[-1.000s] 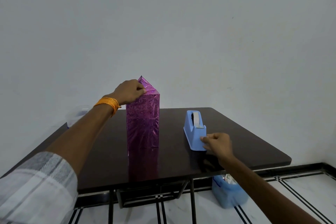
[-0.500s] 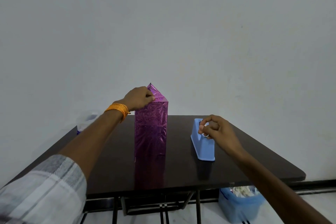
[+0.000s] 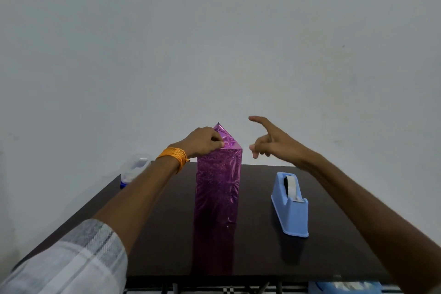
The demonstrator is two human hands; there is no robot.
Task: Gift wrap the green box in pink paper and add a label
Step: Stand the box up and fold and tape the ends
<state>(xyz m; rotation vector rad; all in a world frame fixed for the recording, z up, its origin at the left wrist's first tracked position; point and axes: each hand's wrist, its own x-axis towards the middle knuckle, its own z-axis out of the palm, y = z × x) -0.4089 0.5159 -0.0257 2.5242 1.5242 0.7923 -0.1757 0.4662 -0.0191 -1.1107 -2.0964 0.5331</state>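
Pink foil paper (image 3: 226, 139) is pinched at its folded top peak by the left grip (image 3: 205, 142). Beneath that grip the wrapped box (image 3: 218, 186) stands upright on the tabletop (image 3: 167, 234), no green showing. Right of the peak the right grip (image 3: 274, 142) is held in the air, forefinger extended, other fingers curled; whether tape is carried cannot be told. Below it a blue tape dispenser (image 3: 290, 207) is set. The top fold is judged unsealed, no label is seen, and the far side is hidden.
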